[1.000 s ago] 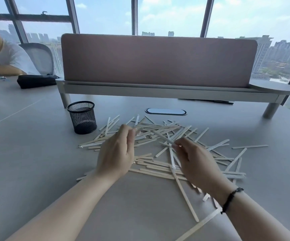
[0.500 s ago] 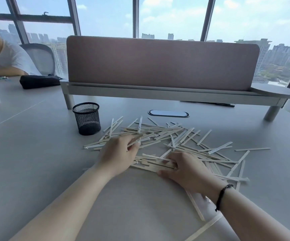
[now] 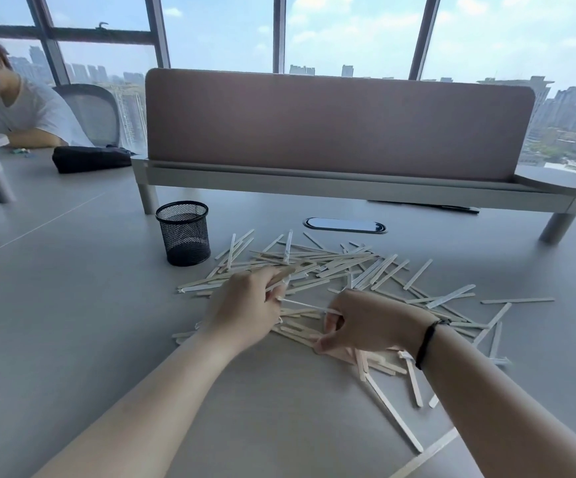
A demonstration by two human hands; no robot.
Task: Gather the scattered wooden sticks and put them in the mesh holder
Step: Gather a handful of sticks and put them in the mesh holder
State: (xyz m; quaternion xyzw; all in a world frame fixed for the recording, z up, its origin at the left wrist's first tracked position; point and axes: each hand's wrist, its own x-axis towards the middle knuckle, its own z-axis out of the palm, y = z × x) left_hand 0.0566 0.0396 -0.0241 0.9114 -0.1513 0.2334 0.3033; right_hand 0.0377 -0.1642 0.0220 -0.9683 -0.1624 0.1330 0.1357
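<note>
Several pale wooden sticks [image 3: 345, 267] lie scattered in a loose pile across the grey desk. The black mesh holder [image 3: 183, 232] stands upright to the pile's left, and I see no sticks inside it. My left hand [image 3: 245, 310] hovers over the pile's near left side, its fingers pinched on a stick. My right hand [image 3: 362, 326], with a black band on the wrist, is beside it and pinches the right end of a thin stick [image 3: 305, 306] that spans between both hands. More sticks lie flat under my right hand.
A pink desk divider [image 3: 338, 122] on a raised grey shelf stands behind the pile. An oval cable port [image 3: 344, 225] sits in the desk. At the far left a person sits by a black pouch [image 3: 90, 158]. Loose sticks [image 3: 397, 414] reach toward the near right.
Both hands have closed in toward each other over the near part of the pile. A thin stick has come up off the desk and is now held between them.
</note>
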